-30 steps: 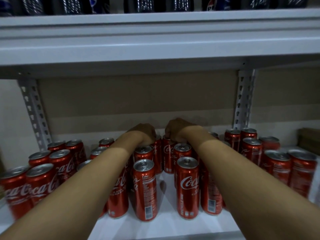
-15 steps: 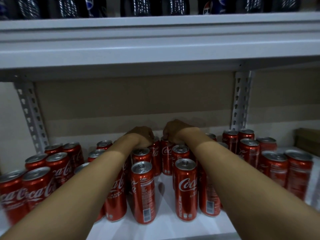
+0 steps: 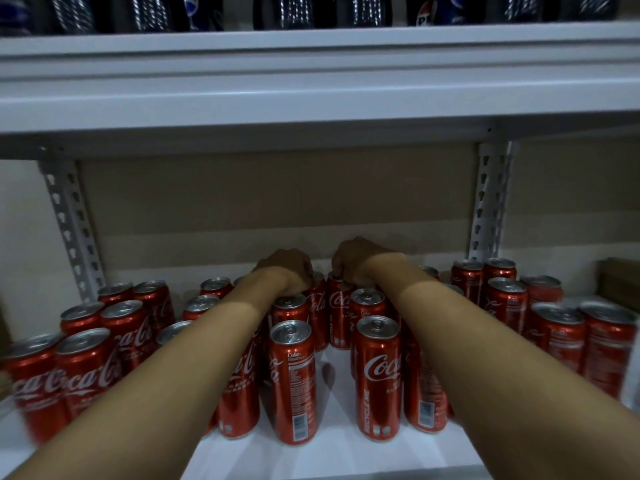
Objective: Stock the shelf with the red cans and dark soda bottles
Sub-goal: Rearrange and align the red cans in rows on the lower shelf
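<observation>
Cans [image 3: 294,379] in red stand upright on the white lower shelf [image 3: 332,459], the nearest two side by side at its front with a bare strip between them. More cans stand behind these in short rows, and further clusters fill the shelf to the left [image 3: 83,368] and to the right [image 3: 554,341], some touching, some with small gaps. Two bare forearms reach in from the lower corners over the middle group. The left hand [image 3: 285,270] lies knuckles up on the tops of the cans at the back of the middle rows, fingers curled down over them; whether it grips one I cannot tell. The right hand [image 3: 353,263] is just beside it, fingers bent down round the top of a back can [image 3: 337,306], apparently holding it. Behind the cans runs a brown backboard [image 3: 277,195] between two perforated uprights [image 3: 74,230]. Above, on the upper shelf [image 3: 311,81], stand dark bottles [image 3: 298,12], only their lower parts showing.
</observation>
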